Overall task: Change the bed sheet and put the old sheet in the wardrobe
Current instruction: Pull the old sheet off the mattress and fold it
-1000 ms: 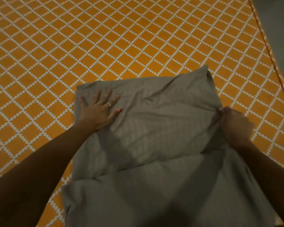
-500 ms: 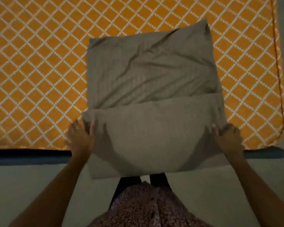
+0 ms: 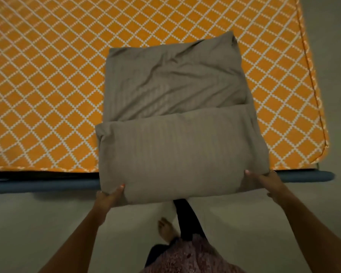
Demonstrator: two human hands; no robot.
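We have the folded grey sheet [image 3: 177, 123] by its near corners now: our left hand [image 3: 110, 196] and right hand [image 3: 264, 180] each grip one, thumb on top, where half a second ago they sat higher on the fold and a second ago the left lay flat on it. Its near edge hangs past the bed's near side, so we judge it ready to lift for the wardrobe. Under the sheet lies the orange diamond-patterned mattress [image 3: 47, 85]; nearer us, a blue bed rail [image 3: 47, 187], pale floor [image 3: 37, 223], our bare foot [image 3: 165, 229].
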